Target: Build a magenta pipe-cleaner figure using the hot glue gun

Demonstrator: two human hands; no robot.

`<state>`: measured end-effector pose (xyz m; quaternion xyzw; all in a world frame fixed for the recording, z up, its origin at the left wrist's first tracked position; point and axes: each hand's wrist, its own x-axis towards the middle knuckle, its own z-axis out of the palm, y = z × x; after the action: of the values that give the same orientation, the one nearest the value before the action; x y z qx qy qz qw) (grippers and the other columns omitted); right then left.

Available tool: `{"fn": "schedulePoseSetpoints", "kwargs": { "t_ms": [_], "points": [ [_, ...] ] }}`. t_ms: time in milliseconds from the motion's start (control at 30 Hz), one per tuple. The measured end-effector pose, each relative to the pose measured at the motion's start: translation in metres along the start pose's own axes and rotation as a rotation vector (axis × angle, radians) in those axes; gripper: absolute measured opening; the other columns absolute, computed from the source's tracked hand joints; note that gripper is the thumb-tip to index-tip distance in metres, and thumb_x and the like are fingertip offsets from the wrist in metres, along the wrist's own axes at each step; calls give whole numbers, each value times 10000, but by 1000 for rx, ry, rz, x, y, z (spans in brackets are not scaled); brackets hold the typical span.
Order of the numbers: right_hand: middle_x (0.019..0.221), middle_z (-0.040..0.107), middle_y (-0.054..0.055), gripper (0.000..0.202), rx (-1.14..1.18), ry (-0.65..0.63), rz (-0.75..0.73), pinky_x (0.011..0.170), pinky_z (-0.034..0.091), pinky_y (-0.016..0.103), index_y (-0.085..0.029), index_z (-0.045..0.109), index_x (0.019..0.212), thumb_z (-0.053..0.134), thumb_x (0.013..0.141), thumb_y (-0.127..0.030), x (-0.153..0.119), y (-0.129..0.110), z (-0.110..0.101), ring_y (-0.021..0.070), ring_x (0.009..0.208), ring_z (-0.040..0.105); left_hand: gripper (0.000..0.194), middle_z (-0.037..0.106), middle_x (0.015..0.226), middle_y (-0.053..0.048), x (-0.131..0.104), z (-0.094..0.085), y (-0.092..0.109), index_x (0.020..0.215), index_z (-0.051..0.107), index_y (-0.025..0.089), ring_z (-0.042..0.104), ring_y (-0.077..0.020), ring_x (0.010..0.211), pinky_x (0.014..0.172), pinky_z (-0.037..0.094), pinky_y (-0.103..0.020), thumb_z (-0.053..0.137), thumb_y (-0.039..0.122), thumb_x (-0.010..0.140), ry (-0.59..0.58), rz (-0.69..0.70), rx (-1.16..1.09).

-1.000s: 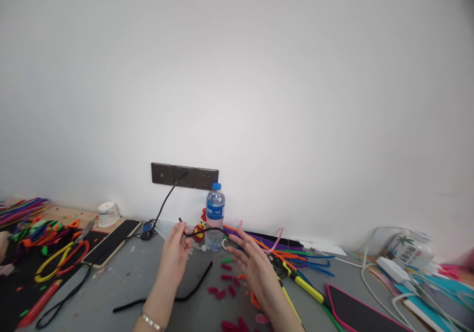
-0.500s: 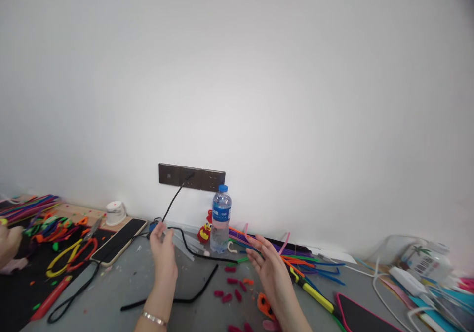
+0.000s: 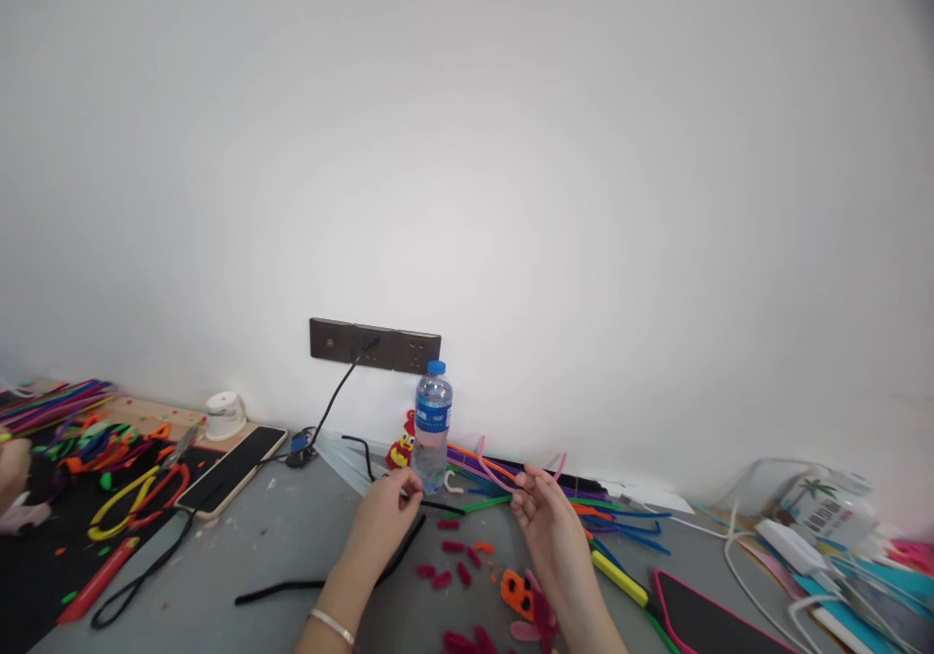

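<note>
Many coloured fuzzy strips (image 3: pixel 58 408) bundled at far left; nearer, a mixed-colour tangle (image 3: pixel 109 448) on a black mat (image 3: pixel 36 576). Scissors (image 3: pixel 151 484), one handle loop yellow, one red, lie just right of the tangle; red tool (image 3: pixel 98 581) closer in. White tub (image 3: pixel 225 416) by the wall; dark-screened phone (image 3: pixel 233 471) beside it.

Black cord (image 3: pixel 336 396) runs from the wall socket panel (image 3: pixel 376 345) down to the grey tabletop (image 3: pixel 211 576).

Centre: long black strip (image 3: pixel 273 591) on the tabletop, passing behind the left forearm and showing again to its right. Second black strip (image 3: pixel 444 508) farther back, partly hidden by the left hand (image 3: pixel 390 513). Left fingers bent, thumb and index close together over this second strip (cannot tell whether they grip it; the fingertips mask the spot). Light-coloured bracelet (image 3: pixel 332 625) on that wrist.

Behind: red-and-yellow figurine (image 3: pixel 401 445) next to a blue-capped bottle (image 3: pixel 433 435), upright. Small white hook-shaped piece (image 3: pixel 452 483) by its base. Short dark-pink pieces (image 3: pixel 452 546) scattered between the hands. Orange piece (image 3: pixel 517 596), dark-spotted, just left of the right wrist.

Right hand (image 3: pixel 547 518): fingers loosely curved, nothing visible in them, in front of more coloured strips.

Farther right: yellow-handled tool (image 3: pixel 619 576), pink-edged phone (image 3: pixel 711 615), white adapter (image 3: pixel 792 547), palm-printed package (image 3: pixel 821 508).
</note>
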<state>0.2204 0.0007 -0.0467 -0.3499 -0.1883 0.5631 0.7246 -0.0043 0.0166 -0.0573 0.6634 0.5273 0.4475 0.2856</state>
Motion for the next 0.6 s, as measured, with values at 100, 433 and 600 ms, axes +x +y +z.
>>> {"fn": "schedulePoseSetpoints", "kwargs": {
  "t_ms": [100, 433, 600],
  "points": [
    [637, 680, -18, 311, -5, -4, -9, 542, 493, 232, -205, 718, 728, 865, 498, -354, -1, 0, 2, 128, 567, 581, 141, 679, 701, -14, -3, 6, 1, 743, 673, 212, 555, -175, 584, 591, 378, -259, 553, 139, 739, -56, 19, 39],
    [623, 671, -17, 353, -11, 14, 3, 540, 500, 207, -193, 725, 716, 880, 463, -384, -2, 0, 3, 118, 573, 580, 167, 706, 806, -46, -3, 11, 6, 858, 650, 204, 630, -210, 722, 675, 447, -290, 521, 137, 776, -114, 92, 125],
    [616, 670, -27, 407, -10, 33, 6, 525, 495, 184, -195, 721, 706, 905, 408, -402, 0, -1, 2, 102, 554, 570, 174, 716, 843, -58, 0, 8, 9, 893, 633, 183, 638, -203, 733, 682, 451, -287, 485, 149, 807, -164, 40, 187]
  ]
}}
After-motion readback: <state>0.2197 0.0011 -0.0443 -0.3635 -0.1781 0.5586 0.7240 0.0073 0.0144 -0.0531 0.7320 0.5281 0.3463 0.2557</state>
